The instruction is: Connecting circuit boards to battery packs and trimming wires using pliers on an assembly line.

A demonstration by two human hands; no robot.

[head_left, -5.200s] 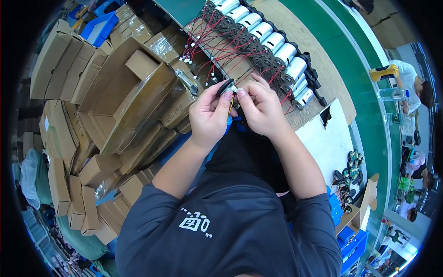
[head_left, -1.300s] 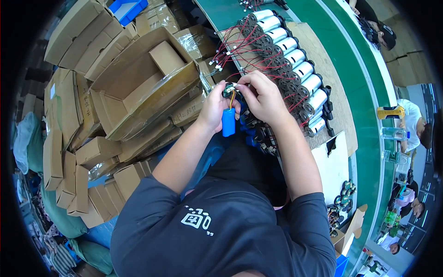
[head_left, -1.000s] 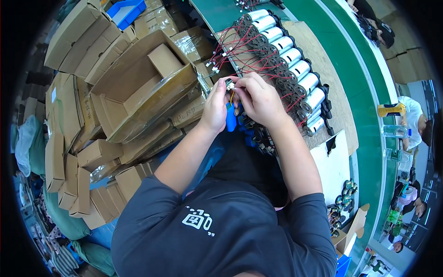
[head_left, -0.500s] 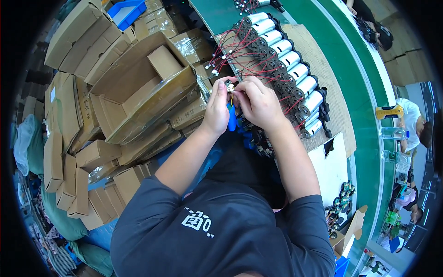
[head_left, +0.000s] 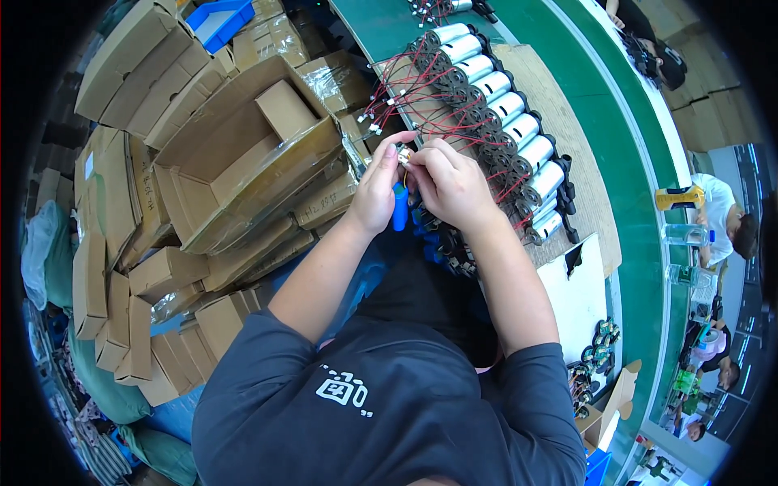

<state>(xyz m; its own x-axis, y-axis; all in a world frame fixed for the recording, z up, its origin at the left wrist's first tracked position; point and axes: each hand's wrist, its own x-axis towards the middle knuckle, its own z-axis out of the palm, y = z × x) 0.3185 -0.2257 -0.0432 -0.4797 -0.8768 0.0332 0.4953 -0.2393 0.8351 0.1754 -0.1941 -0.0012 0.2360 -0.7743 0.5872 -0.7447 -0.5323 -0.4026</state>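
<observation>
My left hand (head_left: 374, 197) holds a small circuit board, partly hidden by the fingers, between thumb and forefinger. On it shows a small white connector (head_left: 404, 154), pinched by the fingertips of my right hand (head_left: 454, 185). Just under the hands hangs a blue battery cell (head_left: 400, 209), with a bit of yellow wire above it. Beyond my right hand lies a long row of silver motors (head_left: 519, 130) in black housings. Their thin red wires (head_left: 405, 101) end in small white plugs, spread toward my hands.
An open cardboard box (head_left: 243, 162) tops a pile of cartons at left, with a blue tray (head_left: 219, 23) behind. More blue parts (head_left: 438, 239) sit below my right wrist. Circuit boards (head_left: 600, 348) lie on the right. People work beyond the green bench (head_left: 587, 49).
The blue battery cell has swung slightly left and hangs more upright. Both hands stay together, the right fingers shifting a little over the white connector.
</observation>
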